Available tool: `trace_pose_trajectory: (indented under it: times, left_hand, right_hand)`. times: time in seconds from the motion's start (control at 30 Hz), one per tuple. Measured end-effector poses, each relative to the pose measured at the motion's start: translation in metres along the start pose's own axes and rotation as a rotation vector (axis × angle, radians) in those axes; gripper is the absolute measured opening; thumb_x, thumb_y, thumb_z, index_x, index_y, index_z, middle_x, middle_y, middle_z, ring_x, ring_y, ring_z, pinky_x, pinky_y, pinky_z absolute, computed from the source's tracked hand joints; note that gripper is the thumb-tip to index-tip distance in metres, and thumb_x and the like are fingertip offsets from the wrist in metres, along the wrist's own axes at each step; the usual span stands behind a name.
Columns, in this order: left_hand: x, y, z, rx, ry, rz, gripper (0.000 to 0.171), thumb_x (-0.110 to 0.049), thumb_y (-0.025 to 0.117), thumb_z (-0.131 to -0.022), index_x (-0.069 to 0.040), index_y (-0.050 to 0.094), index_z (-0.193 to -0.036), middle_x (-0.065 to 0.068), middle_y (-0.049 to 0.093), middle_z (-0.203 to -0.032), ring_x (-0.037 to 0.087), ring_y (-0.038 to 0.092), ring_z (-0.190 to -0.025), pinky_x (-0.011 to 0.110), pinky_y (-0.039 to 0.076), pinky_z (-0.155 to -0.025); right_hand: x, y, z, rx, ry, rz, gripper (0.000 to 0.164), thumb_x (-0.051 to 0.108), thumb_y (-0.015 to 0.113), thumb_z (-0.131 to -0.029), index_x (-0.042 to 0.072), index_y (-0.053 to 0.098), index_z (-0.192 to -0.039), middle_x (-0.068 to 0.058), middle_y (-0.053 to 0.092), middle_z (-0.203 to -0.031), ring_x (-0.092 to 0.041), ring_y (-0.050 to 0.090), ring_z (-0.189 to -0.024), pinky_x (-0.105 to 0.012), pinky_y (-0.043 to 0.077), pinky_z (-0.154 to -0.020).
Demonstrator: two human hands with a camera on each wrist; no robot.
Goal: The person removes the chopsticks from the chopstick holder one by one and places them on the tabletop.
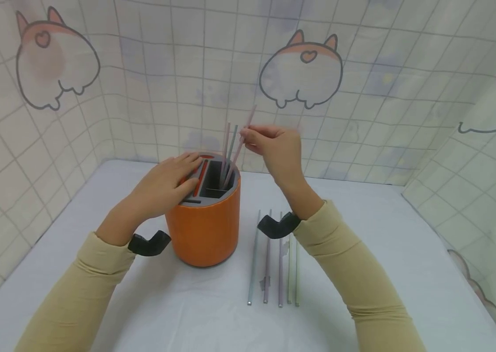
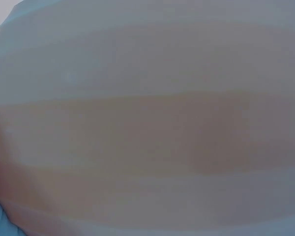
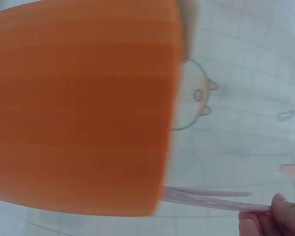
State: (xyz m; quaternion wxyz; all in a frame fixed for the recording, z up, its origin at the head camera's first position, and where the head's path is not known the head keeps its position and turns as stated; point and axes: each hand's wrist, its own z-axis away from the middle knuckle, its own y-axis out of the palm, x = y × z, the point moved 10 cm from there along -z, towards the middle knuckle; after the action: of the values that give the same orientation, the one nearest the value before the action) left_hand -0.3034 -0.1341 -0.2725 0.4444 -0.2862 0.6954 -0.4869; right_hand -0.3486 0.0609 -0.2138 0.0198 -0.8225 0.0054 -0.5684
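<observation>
An orange round desk organizer (image 1: 204,234) with a grey divided top stands on the table. Across the left part of its top rests my left hand (image 1: 164,183), fingers laid out over the dividers. Between thumb and fingertips my right hand (image 1: 276,149) pinches the upper part of a thin pink stick (image 1: 252,115), whose lower end is inside the organizer's dark open compartment. Two more sticks lean there, one pink (image 1: 226,134) and one blue-green (image 1: 233,137). The right wrist view shows the organizer's side and the pinched stick. The left wrist view is dim and blurred.
Right of the organizer, several thin sticks lie side by side on the white tabletop (image 1: 344,274): blue (image 1: 254,269), purple (image 1: 267,264) and green (image 1: 297,274) ones. A gridded cloth (image 1: 221,63) with cartoon animals hangs behind and along both sides.
</observation>
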Motion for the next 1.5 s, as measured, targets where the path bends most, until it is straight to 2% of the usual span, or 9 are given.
trace_pose_trajectory:
  times: [0.23, 0.47, 0.6, 0.73, 0.9, 1.07, 1.27, 1.37, 1.5]
  left_hand:
    - [0.0, 0.0, -0.001, 0.008, 0.002, -0.004, 0.057, -0.031, 0.036, -0.106, -0.006, 0.028, -0.157, 0.012, 0.024, -0.165, 0.033, 0.016, -0.155, 0.052, 0.011, -0.128]
    - [0.0, -0.001, -0.001, 0.022, -0.005, -0.012, 0.057, -0.03, 0.036, -0.106, -0.007, 0.027, -0.157, 0.011, 0.023, -0.166, 0.033, 0.015, -0.155, 0.052, 0.011, -0.128]
    - [0.0, -0.001, -0.001, 0.021, -0.005, -0.014, 0.057, -0.03, 0.036, -0.106, -0.007, 0.027, -0.157, 0.011, 0.024, -0.166, 0.033, 0.016, -0.155, 0.052, 0.011, -0.128]
    - [0.0, -0.001, -0.002, 0.021, -0.004, -0.016, 0.057, -0.03, 0.036, -0.106, -0.007, 0.028, -0.157, 0.012, 0.024, -0.165, 0.033, 0.016, -0.155, 0.052, 0.011, -0.128]
    - [0.0, -0.001, -0.002, 0.02, -0.008, -0.011, 0.057, -0.03, 0.035, -0.106, -0.007, 0.028, -0.157, 0.012, 0.024, -0.165, 0.034, 0.016, -0.155, 0.053, 0.011, -0.128]
    - [0.0, 0.0, -0.003, 0.016, -0.008, -0.007, 0.057, -0.03, 0.037, -0.106, -0.007, 0.028, -0.157, 0.011, 0.024, -0.166, 0.033, 0.017, -0.155, 0.053, 0.012, -0.128]
    - [0.001, 0.0, -0.003, 0.021, -0.009, -0.011, 0.057, -0.03, 0.037, -0.106, -0.008, 0.027, -0.157, 0.01, 0.023, -0.166, 0.033, 0.016, -0.155, 0.053, 0.012, -0.128]
    - [0.0, 0.0, -0.004, 0.021, -0.005, -0.011, 0.057, -0.03, 0.036, -0.106, -0.007, 0.027, -0.157, 0.011, 0.023, -0.166, 0.033, 0.016, -0.155, 0.053, 0.012, -0.128]
    - [-0.001, -0.001, -0.004, 0.012, 0.0, -0.016, 0.057, -0.029, 0.037, -0.105, -0.006, 0.029, -0.157, 0.012, 0.025, -0.165, 0.034, 0.018, -0.155, 0.053, 0.013, -0.127]
  right_hand:
    - [0.047, -0.031, 0.001, -0.074, -0.132, -0.25, 0.022, 0.005, 0.076, -0.085, -0.007, 0.076, -0.103, -0.006, 0.078, -0.087, -0.016, 0.076, -0.084, -0.028, 0.061, -0.081]
    - [0.083, -0.066, 0.007, -0.182, -0.263, -0.424, 0.019, -0.003, 0.077, -0.081, -0.012, 0.074, -0.098, -0.011, 0.076, -0.08, -0.021, 0.076, -0.076, -0.031, 0.062, -0.079]
    - [0.087, -0.091, 0.009, -0.262, -0.257, -0.445, 0.022, 0.0, 0.081, -0.078, -0.011, 0.075, -0.097, -0.014, 0.075, -0.08, -0.023, 0.076, -0.076, -0.032, 0.062, -0.078]
    - [0.081, -0.11, 0.009, -0.27, -0.224, -0.394, 0.024, 0.004, 0.084, -0.076, -0.008, 0.077, -0.095, -0.013, 0.075, -0.08, -0.023, 0.076, -0.075, -0.032, 0.062, -0.077]
    - [0.048, -0.122, 0.005, -0.181, -0.078, -0.307, 0.02, 0.006, 0.083, -0.077, -0.005, 0.078, -0.093, -0.009, 0.076, -0.078, -0.02, 0.076, -0.074, -0.029, 0.062, -0.074]
    - [-0.011, -0.132, 0.01, -0.049, 0.199, -0.159, 0.006, 0.01, 0.078, -0.084, 0.009, 0.081, -0.088, -0.001, 0.077, -0.08, -0.012, 0.075, -0.075, -0.023, 0.062, -0.073]
    - [-0.08, -0.149, 0.026, 0.068, 0.428, -0.07, 0.006, 0.013, 0.074, -0.088, 0.012, 0.079, -0.091, 0.003, 0.078, -0.083, -0.009, 0.075, -0.078, -0.02, 0.06, -0.077]
    - [-0.115, -0.16, 0.037, 0.082, 0.526, 0.017, 0.027, 0.016, 0.072, -0.091, 0.002, 0.073, -0.114, 0.007, 0.077, -0.083, -0.006, 0.075, -0.079, -0.019, 0.06, -0.078]
    - [-0.155, -0.167, 0.052, 0.116, 0.629, 0.107, 0.052, 0.017, 0.067, -0.095, -0.011, 0.052, -0.137, 0.01, 0.075, -0.083, -0.004, 0.074, -0.08, -0.018, 0.06, -0.079]
